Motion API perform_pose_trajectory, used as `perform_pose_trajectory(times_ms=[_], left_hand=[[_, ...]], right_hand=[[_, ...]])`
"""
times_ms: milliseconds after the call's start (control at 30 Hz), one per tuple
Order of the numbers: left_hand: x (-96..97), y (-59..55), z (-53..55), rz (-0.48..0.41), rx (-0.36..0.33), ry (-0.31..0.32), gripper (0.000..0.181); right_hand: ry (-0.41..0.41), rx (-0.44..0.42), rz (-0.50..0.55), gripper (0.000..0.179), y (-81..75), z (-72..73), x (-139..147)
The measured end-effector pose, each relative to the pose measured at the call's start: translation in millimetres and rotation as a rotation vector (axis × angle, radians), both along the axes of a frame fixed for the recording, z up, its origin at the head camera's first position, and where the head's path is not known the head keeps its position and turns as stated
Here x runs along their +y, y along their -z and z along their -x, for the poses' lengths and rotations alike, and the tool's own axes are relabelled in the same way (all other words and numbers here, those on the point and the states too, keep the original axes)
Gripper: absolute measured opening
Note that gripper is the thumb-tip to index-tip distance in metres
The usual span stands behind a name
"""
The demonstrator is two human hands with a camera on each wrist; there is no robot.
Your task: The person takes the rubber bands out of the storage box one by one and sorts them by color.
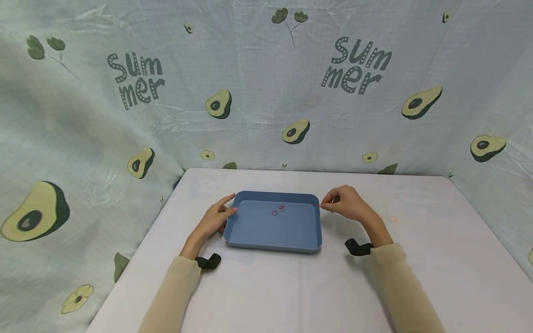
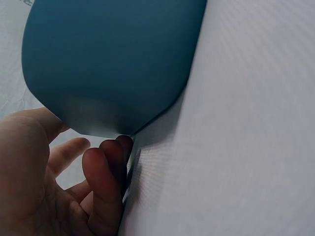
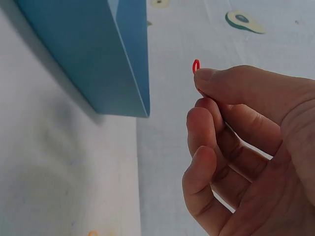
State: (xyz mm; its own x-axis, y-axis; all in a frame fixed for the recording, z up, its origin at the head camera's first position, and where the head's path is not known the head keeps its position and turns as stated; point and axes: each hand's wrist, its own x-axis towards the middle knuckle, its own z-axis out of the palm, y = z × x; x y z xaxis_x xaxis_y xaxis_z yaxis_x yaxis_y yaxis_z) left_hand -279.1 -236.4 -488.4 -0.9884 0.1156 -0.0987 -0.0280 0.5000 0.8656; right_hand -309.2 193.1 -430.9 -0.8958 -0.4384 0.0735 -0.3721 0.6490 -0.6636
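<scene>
A shallow blue tray lies on the table with several small red rubber bands inside it. At its left end my left hand holds the tray, the thumb over the rim and the other fingers bent against the outer wall, as the left wrist view shows. Just off the tray's right rim, my right hand pinches a red rubber band between thumb and index finger. Part of that band is hidden by the fingertips. The right hand's other fingers are loosely curled.
A pale orange band lies on the white table to the right of the tray, near the right wrist. Behind the table hangs a cloth printed with avocados. Black wrist cameras are on both wrists.
</scene>
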Motion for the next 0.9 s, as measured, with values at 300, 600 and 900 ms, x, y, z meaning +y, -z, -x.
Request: perform_pose_trajectory(times_ms=[300,600,900], left_hand=[[0.6,0.3,1.9,0.005,0.008,0.003,0.066],[-0.4,2.6,1.2,-0.007,0.007,0.005,0.066],[-0.6,1.8,2.1,0.003,0.012,-0.005,0.065]], right_hand=[[0.031,-0.022,-0.018,0.013,5.8,-5.1,19.1],[0.062,-0.076,-0.067,0.014,14.2,-5.0,43.1],[0.087,-0.067,-0.108,0.013,26.4,-6.7,67.1]])
